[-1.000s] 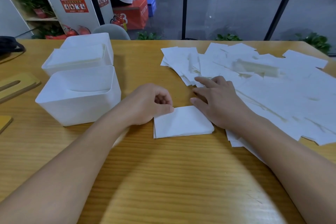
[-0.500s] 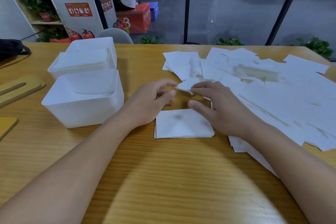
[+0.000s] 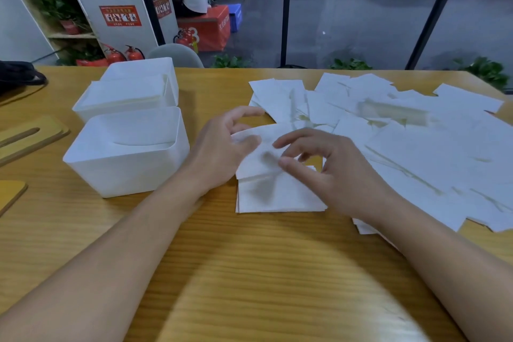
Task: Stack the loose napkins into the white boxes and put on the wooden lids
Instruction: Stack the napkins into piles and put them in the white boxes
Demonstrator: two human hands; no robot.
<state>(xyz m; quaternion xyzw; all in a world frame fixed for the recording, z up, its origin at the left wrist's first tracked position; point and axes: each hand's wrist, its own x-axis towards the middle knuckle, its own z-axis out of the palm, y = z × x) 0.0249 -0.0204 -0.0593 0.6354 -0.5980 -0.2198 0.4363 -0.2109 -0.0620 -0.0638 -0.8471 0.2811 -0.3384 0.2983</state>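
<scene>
A single white napkin hangs tilted just above a small squared stack near the table's front. To the right, loose napkins lie spread and overlapping. On the left stand two white boxes — the near box lidless, the far box filled to the rim with napkins. Wooden lids lie flat at the left edge — one slotted.

The person's two forearms enter from the lower corners of the frame, bare from edge to wrist, with no sleeves in view. The left hand and right hand are bare too, their fingers short-nailed where visible.
</scene>
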